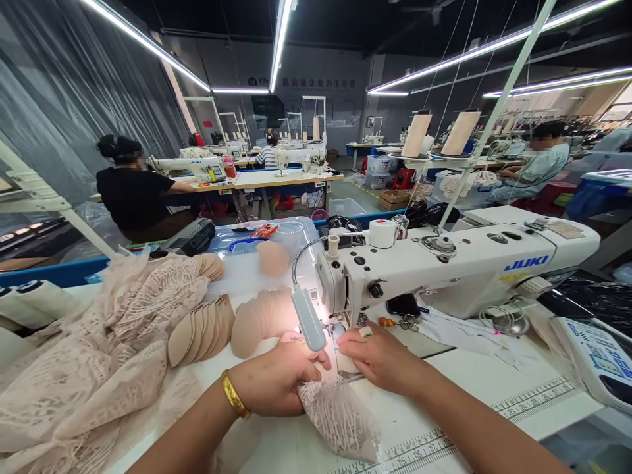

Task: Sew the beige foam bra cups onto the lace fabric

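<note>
A pale beige lace piece — rumpled, openwork — lies near the sewing machine.

Head-worn, looks forward and down over the desk, sits close above the left hand and right hand, and reaches past the sewing machine to the far wall.

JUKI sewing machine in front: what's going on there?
At the white JUKI sewing machine, the left hand holds a beige lace piece, its loose end spread toward the table's front edge. The right hand has its fingers close to the stitching area, under a small lit lamp. Stacked beige pads and a lace heap lie to the left.
</note>
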Demonstrator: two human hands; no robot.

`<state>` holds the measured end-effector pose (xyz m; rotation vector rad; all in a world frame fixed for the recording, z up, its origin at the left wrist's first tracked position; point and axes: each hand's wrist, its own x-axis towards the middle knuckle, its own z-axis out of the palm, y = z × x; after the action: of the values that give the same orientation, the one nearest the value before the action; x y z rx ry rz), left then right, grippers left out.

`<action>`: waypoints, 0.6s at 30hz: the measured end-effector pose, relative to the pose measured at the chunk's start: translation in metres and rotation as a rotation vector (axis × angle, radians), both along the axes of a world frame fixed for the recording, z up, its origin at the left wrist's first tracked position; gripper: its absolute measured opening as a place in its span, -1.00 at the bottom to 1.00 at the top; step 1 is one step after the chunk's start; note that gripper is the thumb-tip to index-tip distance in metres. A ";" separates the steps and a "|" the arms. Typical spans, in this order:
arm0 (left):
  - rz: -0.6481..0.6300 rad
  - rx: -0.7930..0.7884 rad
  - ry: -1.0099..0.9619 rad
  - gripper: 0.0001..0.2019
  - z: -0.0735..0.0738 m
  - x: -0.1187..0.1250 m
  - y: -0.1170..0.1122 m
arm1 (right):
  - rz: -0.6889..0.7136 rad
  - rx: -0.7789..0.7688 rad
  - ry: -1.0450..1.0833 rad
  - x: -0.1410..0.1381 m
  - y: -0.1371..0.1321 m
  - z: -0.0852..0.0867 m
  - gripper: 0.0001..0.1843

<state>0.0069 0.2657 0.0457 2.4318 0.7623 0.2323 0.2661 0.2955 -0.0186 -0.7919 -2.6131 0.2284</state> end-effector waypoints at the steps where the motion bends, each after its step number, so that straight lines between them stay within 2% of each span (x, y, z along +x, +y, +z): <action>1: 0.001 0.002 0.000 -0.79 0.000 0.000 0.000 | 0.000 -0.002 0.001 0.000 0.000 0.000 -0.67; 9: 0.030 0.008 0.001 -0.78 -0.004 0.000 0.001 | -0.009 -0.016 0.004 0.000 0.000 0.001 -0.64; 13: 0.066 0.070 0.039 -0.80 -0.007 0.001 0.001 | -0.010 -0.022 0.011 0.000 -0.001 0.003 -0.66; 18: 0.011 0.207 0.018 -0.84 -0.012 0.001 0.001 | 0.150 -0.034 0.066 0.000 -0.002 0.003 -0.73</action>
<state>0.0074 0.2666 0.0340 2.6278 0.7946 0.3077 0.2658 0.2933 -0.0154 -0.5892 -2.6146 0.3361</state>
